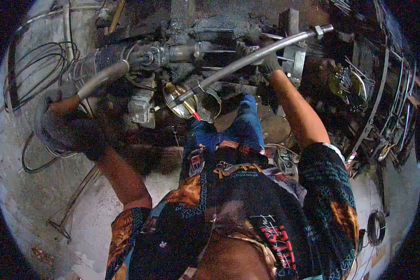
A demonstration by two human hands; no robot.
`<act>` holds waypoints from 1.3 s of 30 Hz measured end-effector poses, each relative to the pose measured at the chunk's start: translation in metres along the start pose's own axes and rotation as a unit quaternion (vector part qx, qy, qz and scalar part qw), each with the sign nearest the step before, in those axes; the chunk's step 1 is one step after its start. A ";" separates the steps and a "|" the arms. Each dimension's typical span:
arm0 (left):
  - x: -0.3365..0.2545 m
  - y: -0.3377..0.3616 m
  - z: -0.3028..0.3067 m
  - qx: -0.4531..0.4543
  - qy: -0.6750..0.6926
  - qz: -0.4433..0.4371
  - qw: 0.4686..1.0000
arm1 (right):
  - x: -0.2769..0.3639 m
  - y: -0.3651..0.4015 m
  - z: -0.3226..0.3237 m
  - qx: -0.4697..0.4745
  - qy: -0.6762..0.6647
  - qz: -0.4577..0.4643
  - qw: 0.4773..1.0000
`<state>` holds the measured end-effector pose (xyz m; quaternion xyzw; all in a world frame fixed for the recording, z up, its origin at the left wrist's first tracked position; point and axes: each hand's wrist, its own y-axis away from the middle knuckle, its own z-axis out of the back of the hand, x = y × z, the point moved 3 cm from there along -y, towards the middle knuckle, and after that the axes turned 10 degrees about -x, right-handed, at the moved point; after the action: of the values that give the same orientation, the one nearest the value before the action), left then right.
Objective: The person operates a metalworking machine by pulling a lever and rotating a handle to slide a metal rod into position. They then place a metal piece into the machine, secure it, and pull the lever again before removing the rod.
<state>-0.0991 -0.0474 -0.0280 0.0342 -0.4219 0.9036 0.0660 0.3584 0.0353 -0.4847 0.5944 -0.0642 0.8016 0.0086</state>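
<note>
My left hand (63,123), in a dark glove, is at the left, closed around the lower end of a pale round bar (105,78). The bar slants up toward the machine, and its other end is near a metal cylinder (155,55). My right hand (269,64), also gloved, reaches to the metal parts beside an upright steel block (294,59). Its fingers are hidden in shadow and behind a long steel rod (252,57). A nut (319,31) sits near the rod's upper right end. The rod's lower end crosses an open round tin (178,108).
A red-tipped stick (196,115) lies across the tin. Beside it is a grey metal box (141,108). Black cable (42,58) is coiled at the left. At the right, a round container (347,84) holds thin metal pieces, near long metal rods (382,93).
</note>
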 end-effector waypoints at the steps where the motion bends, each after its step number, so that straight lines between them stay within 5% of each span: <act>1: -0.001 0.004 0.000 -0.024 -0.006 -0.022 0.999 | 0.021 -0.002 0.003 -0.008 -0.022 -0.015 1.000; 4: -0.076 -0.058 0.014 0.004 -0.041 -0.139 0.989 | 0.030 -0.005 0.013 -0.027 -0.062 -0.043 0.997; 5: -0.072 -0.053 0.015 0.002 -0.040 -0.139 0.989 | -0.009 -0.001 0.007 0.034 0.036 -0.049 0.998; 7: -0.041 -0.032 0.013 0.070 0.046 0.069 0.994 | -0.104 0.006 -0.013 0.128 0.230 -0.012 0.965; 8: -0.024 -0.028 0.008 0.069 0.046 0.069 0.994 | -0.094 0.005 -0.012 0.127 0.230 -0.012 0.965; 10: -0.006 -0.024 0.004 -0.134 -0.051 -0.148 0.979 | -0.051 0.002 -0.005 0.028 0.140 0.045 0.989; 14: -0.039 -0.048 0.022 -0.049 -0.078 -0.285 0.954 | -0.060 0.022 -0.008 0.006 0.180 0.032 0.983; 20: -0.085 -0.037 0.012 -0.048 0.085 0.107 0.989 | -0.018 0.016 0.002 0.078 0.309 0.025 0.948; 26: -0.091 -0.042 0.015 -0.039 0.076 0.110 0.990 | -0.060 0.009 -0.005 0.044 0.197 -0.024 0.979; 27: -0.091 -0.042 0.015 -0.038 0.076 0.111 0.990 | 0.001 0.008 0.006 -0.070 0.211 0.153 0.963; 28: -0.092 -0.042 0.016 -0.039 0.077 0.112 0.990 | 0.038 0.005 0.022 -0.068 0.211 0.154 0.963; 30: -0.093 -0.042 0.016 -0.040 0.076 0.111 0.990 | 0.073 0.000 0.037 0.080 0.281 0.054 0.955; 34: -0.097 -0.042 0.017 -0.044 0.073 0.109 0.990 | 0.005 -0.002 0.004 0.000 0.172 -0.088 0.981; 37: -0.099 -0.041 0.019 -0.044 0.070 0.104 0.991 | 0.014 -0.004 0.001 0.019 0.244 0.034 0.969; 39: -0.098 -0.041 0.019 -0.043 0.066 0.096 0.992 | 0.036 -0.008 0.005 -0.053 0.201 0.202 0.957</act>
<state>0.0043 -0.0445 0.0039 -0.0694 -0.4563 0.8871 0.0077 0.3528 0.0402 -0.4481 0.3939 -0.2224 0.8851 -0.1094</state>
